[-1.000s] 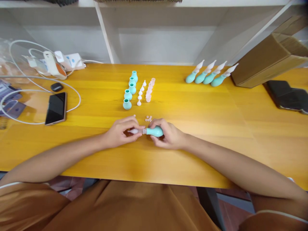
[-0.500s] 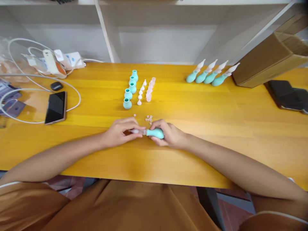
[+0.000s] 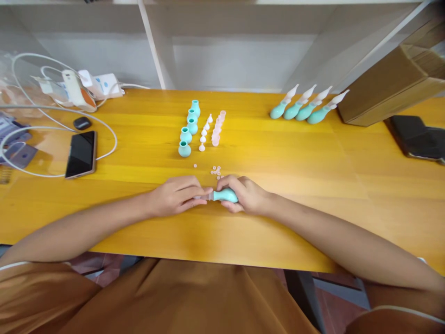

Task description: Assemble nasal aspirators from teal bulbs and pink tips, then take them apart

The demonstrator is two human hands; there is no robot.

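Over the front of the table, both of my hands hold one nasal aspirator, a turquoise rubber bulb (image 3: pixel 226 195) with a clear tube (image 3: pixel 209 196) at its neck. My right hand (image 3: pixel 249 195) is wrapped round the bulb from the right. The fingers of my left hand (image 3: pixel 179 195) pinch the clear tube and cover most of the white tip. The tube meets the neck of the bulb. Just beyond my hands lie several small pink rings (image 3: pixel 216 171), and one loose ring (image 3: pixel 195 165) sits to their left.
Farther back stand rows of turquoise bulbs (image 3: pixel 186 135), white tips (image 3: pixel 203 132) and clear pink tubes (image 3: pixel 217 131). Several whole aspirators (image 3: pixel 308 110) lie at back right by a cardboard box (image 3: pixel 378 93) and black phones (image 3: pixel 413 139). A phone (image 3: pixel 81 154) and white cables are at left.
My left hand has slid right along the tube, its fingers now closer to the bulb and covering more of the tip. The bulb and tube have shifted slightly toward me.
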